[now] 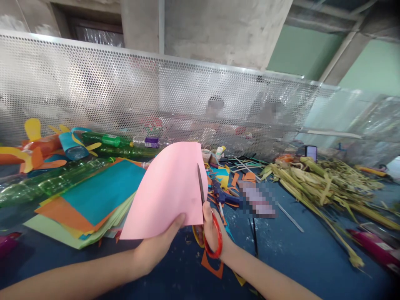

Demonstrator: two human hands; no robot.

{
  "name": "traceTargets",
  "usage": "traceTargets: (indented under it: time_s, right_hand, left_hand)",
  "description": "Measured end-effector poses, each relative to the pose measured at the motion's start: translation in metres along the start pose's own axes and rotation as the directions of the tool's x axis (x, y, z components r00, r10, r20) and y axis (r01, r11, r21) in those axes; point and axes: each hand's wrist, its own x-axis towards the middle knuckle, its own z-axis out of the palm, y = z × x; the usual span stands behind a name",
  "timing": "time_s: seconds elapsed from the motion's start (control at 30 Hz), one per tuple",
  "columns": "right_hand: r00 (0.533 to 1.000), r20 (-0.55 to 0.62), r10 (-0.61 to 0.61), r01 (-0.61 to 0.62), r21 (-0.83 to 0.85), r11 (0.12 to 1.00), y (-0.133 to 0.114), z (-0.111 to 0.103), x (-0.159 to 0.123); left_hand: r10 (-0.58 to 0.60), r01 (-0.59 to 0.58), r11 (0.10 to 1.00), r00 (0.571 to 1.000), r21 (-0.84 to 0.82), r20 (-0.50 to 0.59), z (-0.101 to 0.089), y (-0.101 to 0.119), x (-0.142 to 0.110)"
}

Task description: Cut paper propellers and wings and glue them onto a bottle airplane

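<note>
A sheet of pink paper (170, 187) is held up in front of me, curving over at its upper left. My left hand (158, 246) grips its lower edge, thumb on the near face and the fingers hidden behind. My right hand (215, 235) is closed around red-handled scissors (218, 241). Their blade lies along the paper's right side and points upward, with a narrow strip of pink to its right. Beneath the scissors, orange paper scraps (212, 265) lie on the blue table (290, 254).
Coloured paper sheets (106, 191) are stacked at left, beside green plastic bottles (56, 179) and paper-decorated bottles. A blue glue gun (225, 196) lies among scraps right of centre. Dried plant stalks (325, 187) cover the right side. A perforated metal screen (131, 87) borders the table's back.
</note>
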Motion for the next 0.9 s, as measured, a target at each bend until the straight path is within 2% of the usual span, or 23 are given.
traceTargets:
  time_s: [0.13, 0.33, 0.53, 0.77, 0.9]
  right_hand:
    - [0.999, -0.009, -0.031, 0.03, -0.049, 0.998, 0.004, -0.003, 0.002]
    - [0.999, 0.043, -0.01, 0.011, -0.03, 0.999, -0.006, -0.003, -0.001]
    - [0.981, 0.014, -0.191, 0.192, -0.112, 0.975, -0.022, -0.014, 0.002]
    - [0.972, 0.065, -0.224, 0.232, -0.188, 0.954, -0.02, -0.025, 0.004]
    - [0.962, 0.038, -0.271, 0.273, -0.167, 0.947, -0.018, -0.028, 0.007]
  left_hand:
    - [-0.01, 0.009, 1.0, 0.999, -0.029, -0.052, 0.003, 0.005, -0.002]
    - [-0.041, 0.04, 0.998, 0.999, -0.058, -0.025, 0.002, 0.009, -0.001]
    - [-0.018, 0.018, 1.0, 0.998, -0.013, -0.057, -0.001, 0.002, 0.002]
    - [-0.07, 0.07, 0.998, 0.997, -0.004, -0.027, -0.001, 0.001, -0.003]
    - [-0.1, 0.1, 0.995, 0.995, -0.023, -0.009, 0.0, 0.005, -0.006]
